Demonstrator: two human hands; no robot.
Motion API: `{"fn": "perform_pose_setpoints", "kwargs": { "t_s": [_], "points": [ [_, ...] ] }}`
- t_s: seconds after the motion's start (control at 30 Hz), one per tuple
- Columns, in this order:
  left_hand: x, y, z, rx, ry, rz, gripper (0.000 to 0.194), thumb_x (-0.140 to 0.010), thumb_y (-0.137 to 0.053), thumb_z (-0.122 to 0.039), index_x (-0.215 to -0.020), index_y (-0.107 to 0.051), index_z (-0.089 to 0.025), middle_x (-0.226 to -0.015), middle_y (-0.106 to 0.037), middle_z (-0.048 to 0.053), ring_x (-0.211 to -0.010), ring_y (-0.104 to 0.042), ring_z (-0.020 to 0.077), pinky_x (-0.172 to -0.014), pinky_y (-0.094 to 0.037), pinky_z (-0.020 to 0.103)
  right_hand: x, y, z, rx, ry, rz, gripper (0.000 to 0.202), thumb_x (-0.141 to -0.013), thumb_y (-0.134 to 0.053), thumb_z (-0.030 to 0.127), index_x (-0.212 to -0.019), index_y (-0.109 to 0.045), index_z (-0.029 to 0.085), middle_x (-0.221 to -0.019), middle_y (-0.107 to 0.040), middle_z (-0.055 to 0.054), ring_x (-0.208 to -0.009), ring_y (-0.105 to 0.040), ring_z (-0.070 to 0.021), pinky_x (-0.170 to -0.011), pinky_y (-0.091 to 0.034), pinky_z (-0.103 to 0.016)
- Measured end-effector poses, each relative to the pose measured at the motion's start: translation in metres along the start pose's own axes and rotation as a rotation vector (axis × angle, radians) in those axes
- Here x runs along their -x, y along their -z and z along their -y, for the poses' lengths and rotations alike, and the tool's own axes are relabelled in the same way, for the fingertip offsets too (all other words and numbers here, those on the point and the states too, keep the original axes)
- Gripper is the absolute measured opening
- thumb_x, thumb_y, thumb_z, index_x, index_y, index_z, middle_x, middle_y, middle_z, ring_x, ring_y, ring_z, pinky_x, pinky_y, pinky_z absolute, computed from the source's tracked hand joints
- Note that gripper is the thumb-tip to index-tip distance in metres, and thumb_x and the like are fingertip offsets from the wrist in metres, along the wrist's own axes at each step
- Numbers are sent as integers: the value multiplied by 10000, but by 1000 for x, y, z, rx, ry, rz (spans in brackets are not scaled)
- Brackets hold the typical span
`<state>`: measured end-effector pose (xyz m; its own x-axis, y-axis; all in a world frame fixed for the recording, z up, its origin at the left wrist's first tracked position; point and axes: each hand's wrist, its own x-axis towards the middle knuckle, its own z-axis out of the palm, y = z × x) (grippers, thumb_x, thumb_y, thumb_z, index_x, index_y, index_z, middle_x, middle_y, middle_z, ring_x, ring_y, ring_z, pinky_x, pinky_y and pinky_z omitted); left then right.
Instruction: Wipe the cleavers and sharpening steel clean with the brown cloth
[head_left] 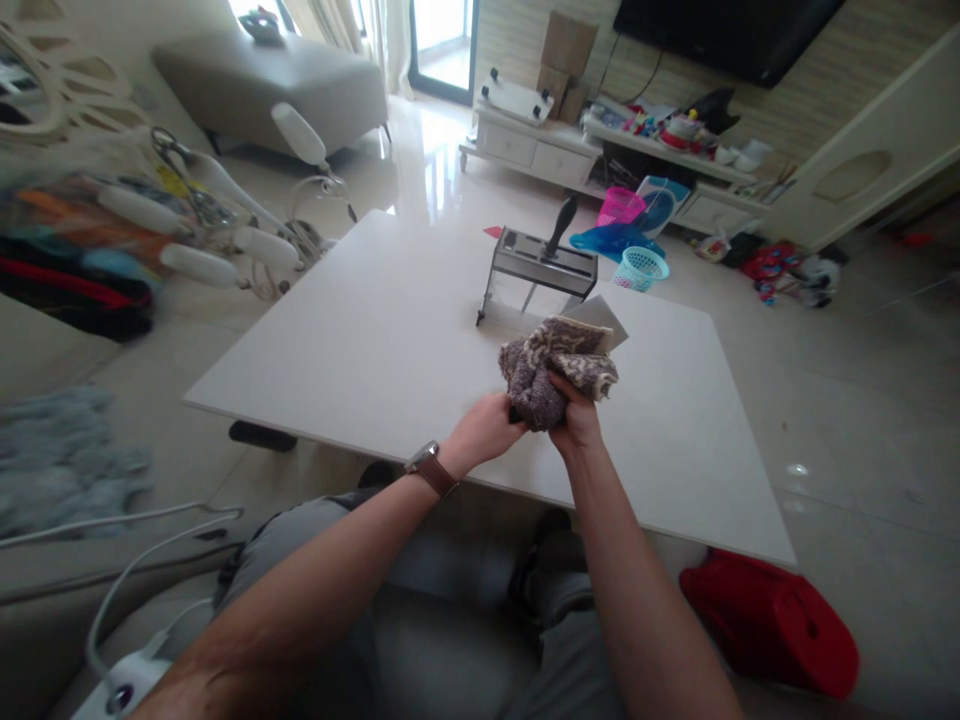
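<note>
The cloth (559, 370) was gripped in folds by the right hand (581, 420) above the table (360, 330). The left hand (491, 430) was closed against the lower left side of the cloth; a small dark part was exposed there, but the item held could not be identified. A flat grey plate (602, 320) was seen projecting from the far side of the cloth. The stand (525, 258), fitted with a black handle (561, 228), was positioned on the table beyond the cloth.
</note>
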<state>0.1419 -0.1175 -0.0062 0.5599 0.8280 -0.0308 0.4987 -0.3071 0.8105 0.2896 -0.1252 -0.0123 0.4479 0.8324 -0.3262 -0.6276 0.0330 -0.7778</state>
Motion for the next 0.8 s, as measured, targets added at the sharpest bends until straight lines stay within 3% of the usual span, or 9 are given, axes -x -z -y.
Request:
{"fn": "perform_pose_setpoints", "kwargs": {
  "t_s": [0.27,0.47,0.63,0.8],
  "points": [
    [4,7,-5,-91,50,-36,122,-840,-593,-239,-823,-709,-206,-778,-713,41,-692,-604,178,-606,-338,276,-14,12,25,-95,82,-11,265,-688,-802,173,-945,-750,210,-982,-812,4,-951,-761,-187,-957,-627,-371],
    [1,8,-3,65,75,-51,118,-821,-589,-213,-719,-639,-181,-640,-576,-14,-624,-485,136,-583,-307,265,-9,10,28,-100,76,-38,300,-661,-817,157,-951,-759,205,-967,-816,9,-913,-761,-179,-929,-637,-353],
    [-1,6,-3,71,90,-56,139,-853,-630,-242,-877,-745,-167,-857,-752,68,-809,-659,202,-695,-452,267,2,1,7,10,-5,26,344,-614,-865,187,-943,-766,199,-973,-814,-10,-972,-757,-229,-1007,-611,-421],
    [3,3,-3,19,146,-39,206,-870,-645,-249,-1003,-782,-173,-1024,-789,127,-980,-721,264,-787,-520,291,2,-1,-6,81,12,24,395,-564,-891,176,-937,-760,197,-974,-812,-12,-988,-752,-246,-1028,-597,-447]
  ]
}}
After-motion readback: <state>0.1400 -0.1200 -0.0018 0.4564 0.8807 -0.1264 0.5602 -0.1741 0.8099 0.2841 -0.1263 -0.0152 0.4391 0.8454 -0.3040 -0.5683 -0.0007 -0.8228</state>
